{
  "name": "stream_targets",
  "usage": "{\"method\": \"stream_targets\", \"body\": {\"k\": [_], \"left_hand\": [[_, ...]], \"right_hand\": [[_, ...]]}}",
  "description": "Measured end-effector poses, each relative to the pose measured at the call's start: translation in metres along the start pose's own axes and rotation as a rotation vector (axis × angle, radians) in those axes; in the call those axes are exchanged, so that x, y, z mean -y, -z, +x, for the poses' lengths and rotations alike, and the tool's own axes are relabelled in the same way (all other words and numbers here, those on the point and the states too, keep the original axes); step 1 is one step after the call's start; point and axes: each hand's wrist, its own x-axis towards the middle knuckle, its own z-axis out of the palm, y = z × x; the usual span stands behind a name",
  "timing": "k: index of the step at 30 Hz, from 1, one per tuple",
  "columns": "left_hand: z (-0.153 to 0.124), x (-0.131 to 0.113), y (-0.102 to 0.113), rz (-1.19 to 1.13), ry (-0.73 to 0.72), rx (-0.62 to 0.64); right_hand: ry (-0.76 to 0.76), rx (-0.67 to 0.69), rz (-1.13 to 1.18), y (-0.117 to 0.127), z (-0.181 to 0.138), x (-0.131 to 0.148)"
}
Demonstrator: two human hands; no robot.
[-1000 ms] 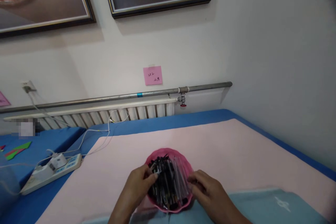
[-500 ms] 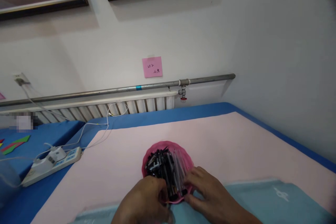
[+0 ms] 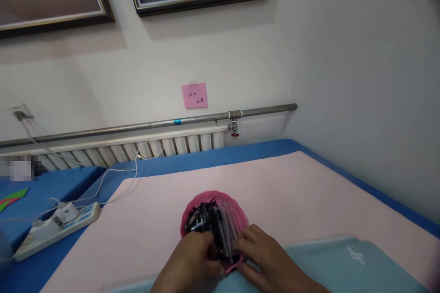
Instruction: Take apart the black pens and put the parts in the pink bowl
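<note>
A round pink plastic basket (image 3: pixel 239 210) stands near the front of the table. Inside lie black pen parts (image 3: pixel 201 217) on the left and clear plastic pen tubes (image 3: pixel 228 224) with dark ends on the right. My left hand (image 3: pixel 192 256) is closed at the basket's front left, its fingers curled; what they hold is hidden. My right hand (image 3: pixel 266 256) grips the basket at its front right, with the pink rim between thumb and fingers. Its fingertips are beside the clear tubes.
Pink paper (image 3: pixel 147 219) covers the blue table (image 3: pixel 206 155), and a light-blue cloth (image 3: pixel 323 261) lies along the front. A white power strip (image 3: pixel 77 222) with plugs and cables (image 3: pixel 103 178) is at left. Behind are a radiator (image 3: pixel 178 144) and pipe (image 3: pixel 147 126).
The view has tilted up slightly and shifted right. My left hand has moved forward a little against the basket's near side; my right hand stays at the front right rim.
</note>
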Motion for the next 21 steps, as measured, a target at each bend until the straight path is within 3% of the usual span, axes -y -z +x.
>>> {"method": "stream_targets", "body": {"k": [5, 8, 11, 13, 15, 16, 18, 21], "left_hand": [[-0.001, -0.003, -0.009, 0.032, -0.071, 0.01], [-0.002, -0.003, -0.004, 0.024, -0.102, -0.019], [-0.006, 0.005, 0.008, -0.009, -0.105, -0.274], [-0.009, 0.017, 0.014, 0.031, 0.009, -0.53], [-0.009, 0.03, 0.014, 0.113, 0.172, -0.706], [-0.008, 0.036, 0.012, 0.143, 0.233, -0.724], [-0.003, 0.046, 0.007, 0.186, 0.294, -0.646], [0.003, 0.054, 0.003, 0.206, 0.291, -0.532]], "right_hand": [[0.038, 0.004, -0.126, -0.008, 0.001, -0.002], [0.029, -0.07, -0.111, -0.012, -0.003, -0.002], [-0.015, -0.275, 0.043, -0.015, -0.011, -0.009], [-0.107, -0.438, 0.17, -0.018, -0.016, -0.019], [-0.21, -0.502, 0.255, -0.021, -0.018, -0.029], [-0.229, -0.483, 0.292, -0.022, -0.017, -0.033], [-0.213, -0.416, 0.351, -0.023, -0.014, -0.036], [-0.158, -0.362, 0.371, -0.024, -0.007, -0.028]]}}
